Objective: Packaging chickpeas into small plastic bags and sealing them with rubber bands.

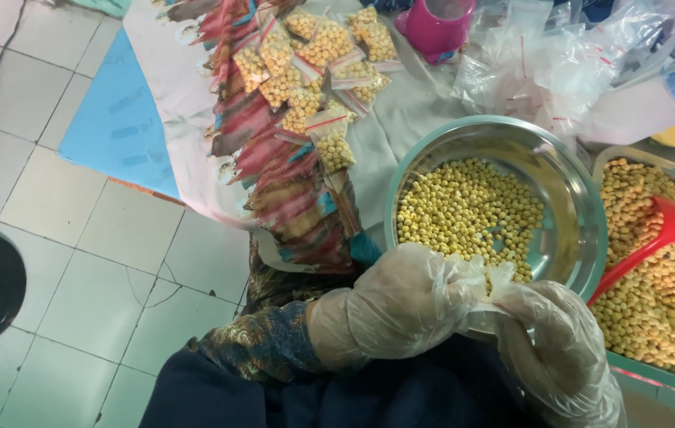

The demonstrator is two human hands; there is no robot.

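A dozen or so small filled bags [317,59] are lying sealed on the patterned cloth [195,103], so the packing is looking well under way. Plenty is remaining: yellow chickpeas are covering the steel bowl [567,190] and the tray [658,261] (a red scoop [654,242] is resting in it), and empty bags [543,67] are waiting beyond. The gloved left hand [401,305] and right hand [555,349] are meeting at the bowl's near rim, each grip pressed together on a small clear bag [500,277] between them.
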